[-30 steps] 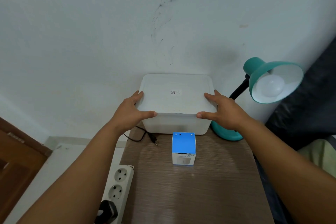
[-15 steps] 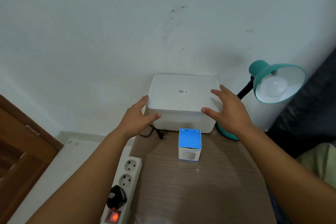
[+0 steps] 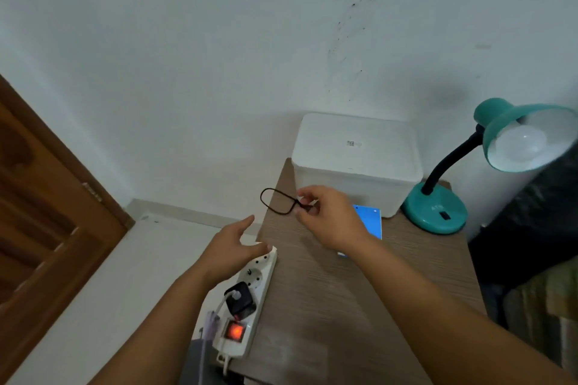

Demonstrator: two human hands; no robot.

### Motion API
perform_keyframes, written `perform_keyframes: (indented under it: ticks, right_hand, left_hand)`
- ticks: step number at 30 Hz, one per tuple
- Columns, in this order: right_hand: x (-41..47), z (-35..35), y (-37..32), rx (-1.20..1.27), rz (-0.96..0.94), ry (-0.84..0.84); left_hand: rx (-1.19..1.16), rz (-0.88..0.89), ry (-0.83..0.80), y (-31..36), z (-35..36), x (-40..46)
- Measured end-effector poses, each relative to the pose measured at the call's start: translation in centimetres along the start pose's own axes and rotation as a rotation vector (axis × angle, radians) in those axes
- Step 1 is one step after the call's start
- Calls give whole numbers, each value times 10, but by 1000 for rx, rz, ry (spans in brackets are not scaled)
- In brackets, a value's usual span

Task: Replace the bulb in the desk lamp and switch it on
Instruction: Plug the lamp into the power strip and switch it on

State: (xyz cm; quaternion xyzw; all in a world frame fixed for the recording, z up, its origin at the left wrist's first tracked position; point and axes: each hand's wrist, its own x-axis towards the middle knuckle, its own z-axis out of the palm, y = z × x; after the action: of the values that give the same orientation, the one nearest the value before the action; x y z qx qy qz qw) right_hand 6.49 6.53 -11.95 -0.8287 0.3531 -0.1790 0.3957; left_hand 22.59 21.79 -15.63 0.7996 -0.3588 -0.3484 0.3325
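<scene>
The right hand (image 3: 331, 219) pinches the lamp plug (image 3: 308, 206) (cord looped), left hand (image 3: 233, 248) fingers spread loose.

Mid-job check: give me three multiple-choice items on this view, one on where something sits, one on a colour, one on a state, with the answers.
1. Where does the small blue-topped cardboard box sit?
A. on the floor
B. on the wooden table, in front of the white lidded plastic container
C. on top of the container

2. What colour are the shade and base of the gooseneck desk lamp?
A. teal
B. red
C. yellow

3. What is the right hand doing?
A. lying flat on the table
B. gripping the lamp
C. pinching the thin black cord

Answers:
1 B, the box stands on the tabletop at the container's front.
2 A, both parts are teal.
3 C, thumb and fingers close on the cord where its loop ends; the left hand is open over the white power strip.
</scene>
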Motion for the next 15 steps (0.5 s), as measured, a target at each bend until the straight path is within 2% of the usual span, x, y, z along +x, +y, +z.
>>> perform_keyframes:
  ticks: [3, 9, 15]
  right_hand:
    - [11, 33, 12, -24, 107, -28]
    - [21, 67, 42, -137, 275, 103]
    - [35, 83, 61, -136, 358, 177]
  left_hand:
    - [-29, -18, -69, -17, -5, 1]
    - [-128, 13, -207, -38, 1, 1]
    - [-302, 4, -213, -67, 5, 4]
